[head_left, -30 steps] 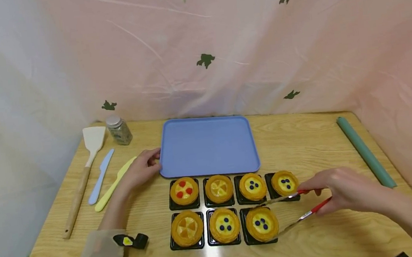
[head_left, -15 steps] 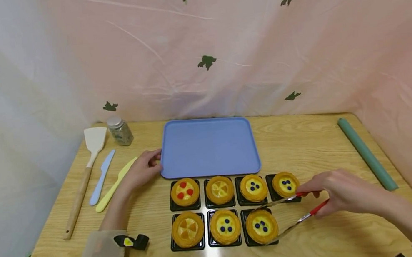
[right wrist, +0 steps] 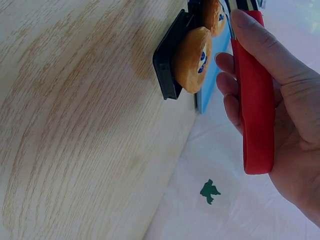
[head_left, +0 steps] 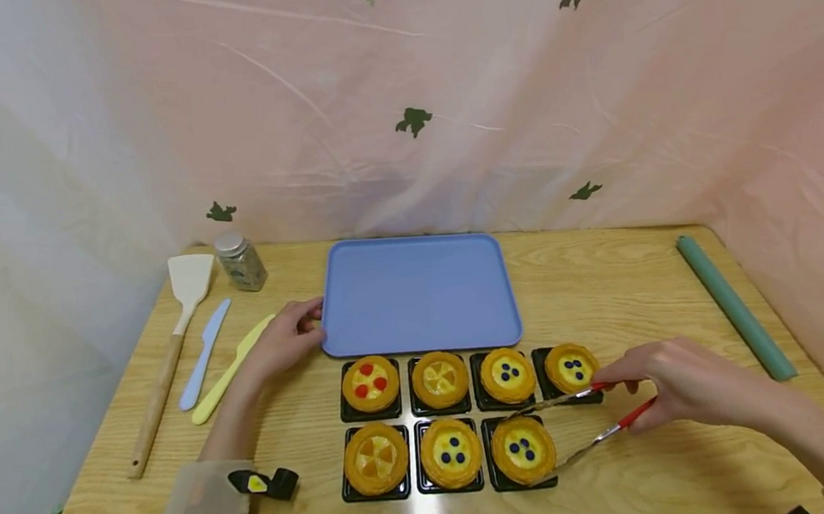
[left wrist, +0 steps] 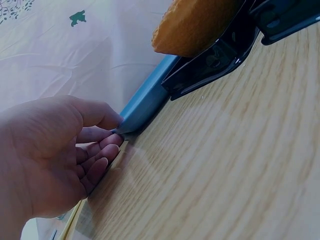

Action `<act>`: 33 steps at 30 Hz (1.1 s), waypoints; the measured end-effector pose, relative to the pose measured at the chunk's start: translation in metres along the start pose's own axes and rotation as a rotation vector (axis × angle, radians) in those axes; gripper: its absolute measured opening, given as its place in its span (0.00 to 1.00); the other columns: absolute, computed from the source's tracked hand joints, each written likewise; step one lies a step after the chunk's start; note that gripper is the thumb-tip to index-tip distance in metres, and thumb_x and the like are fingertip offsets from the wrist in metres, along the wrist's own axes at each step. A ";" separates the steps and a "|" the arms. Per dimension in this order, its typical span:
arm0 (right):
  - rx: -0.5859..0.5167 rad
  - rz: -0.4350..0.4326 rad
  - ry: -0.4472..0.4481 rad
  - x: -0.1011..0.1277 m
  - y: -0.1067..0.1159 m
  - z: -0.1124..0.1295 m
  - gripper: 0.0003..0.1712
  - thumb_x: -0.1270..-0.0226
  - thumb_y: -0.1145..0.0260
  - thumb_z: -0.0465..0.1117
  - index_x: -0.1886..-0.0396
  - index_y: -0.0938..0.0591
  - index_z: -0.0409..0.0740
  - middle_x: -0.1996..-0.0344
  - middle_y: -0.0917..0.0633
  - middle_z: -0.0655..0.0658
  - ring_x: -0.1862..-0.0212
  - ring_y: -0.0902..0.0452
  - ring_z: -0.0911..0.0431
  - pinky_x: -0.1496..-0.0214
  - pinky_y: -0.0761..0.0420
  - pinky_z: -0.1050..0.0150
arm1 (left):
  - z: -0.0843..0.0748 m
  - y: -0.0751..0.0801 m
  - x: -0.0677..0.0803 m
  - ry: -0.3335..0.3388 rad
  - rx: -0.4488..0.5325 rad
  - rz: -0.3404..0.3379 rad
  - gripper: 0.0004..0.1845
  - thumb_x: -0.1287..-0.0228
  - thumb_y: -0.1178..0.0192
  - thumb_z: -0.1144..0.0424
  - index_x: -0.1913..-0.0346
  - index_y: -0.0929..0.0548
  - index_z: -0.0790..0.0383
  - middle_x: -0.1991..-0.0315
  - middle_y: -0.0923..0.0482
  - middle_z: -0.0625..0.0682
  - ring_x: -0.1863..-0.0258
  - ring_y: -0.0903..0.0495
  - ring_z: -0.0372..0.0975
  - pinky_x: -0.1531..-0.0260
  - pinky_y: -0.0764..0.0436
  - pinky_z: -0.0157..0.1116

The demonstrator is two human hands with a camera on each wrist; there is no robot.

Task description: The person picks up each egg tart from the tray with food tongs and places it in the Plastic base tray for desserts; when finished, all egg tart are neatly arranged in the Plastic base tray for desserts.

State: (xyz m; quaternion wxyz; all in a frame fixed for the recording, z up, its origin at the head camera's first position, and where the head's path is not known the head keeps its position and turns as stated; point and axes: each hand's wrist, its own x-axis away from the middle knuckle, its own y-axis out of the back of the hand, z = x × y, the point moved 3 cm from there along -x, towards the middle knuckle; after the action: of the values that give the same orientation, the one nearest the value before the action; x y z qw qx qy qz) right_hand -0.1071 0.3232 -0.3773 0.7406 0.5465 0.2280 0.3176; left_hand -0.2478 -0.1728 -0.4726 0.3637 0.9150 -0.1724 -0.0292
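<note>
My left hand (head_left: 288,337) pinches the left edge of a blue tray (head_left: 419,294); the left wrist view shows thumb and fingertips at the tray's rim (left wrist: 145,102). In my right hand (head_left: 670,385) are tongs with red handles (right wrist: 256,100), gripped between thumb and fingers. Their metal arms spread around a blueberry tart (head_left: 524,450) in the front row's right-hand black holder (head_left: 499,482). One tong tip lies by the tart's back edge, the other by its front right edge.
More tarts sit in black holders in two rows before the tray, among them a red-berry tart (head_left: 370,384). At left lie a spatula (head_left: 166,358), a blue knife (head_left: 204,354), a yellow knife (head_left: 231,372) and a jar (head_left: 241,262). A green roll (head_left: 734,307) lies at right.
The tongs' front tip has shifted slightly around the blueberry tart's front right edge. My left hand has stayed at the tray's edge, and the tarts are in the same places.
</note>
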 end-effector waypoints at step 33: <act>0.007 0.001 -0.011 0.001 -0.002 0.000 0.31 0.56 0.15 0.51 0.48 0.12 0.57 0.60 0.10 0.59 0.65 0.25 0.76 0.71 0.24 0.73 | -0.004 0.000 0.002 -0.006 0.019 0.001 0.34 0.33 0.41 0.66 0.26 0.33 0.73 0.44 0.23 0.64 0.54 0.26 0.46 0.53 0.28 0.39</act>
State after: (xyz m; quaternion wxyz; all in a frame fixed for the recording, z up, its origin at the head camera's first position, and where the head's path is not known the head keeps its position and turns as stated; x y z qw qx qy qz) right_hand -0.1060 0.3239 -0.3793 0.7396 0.5510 0.2249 0.3143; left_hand -0.2450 -0.1710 -0.4688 0.3546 0.9182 -0.1740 -0.0301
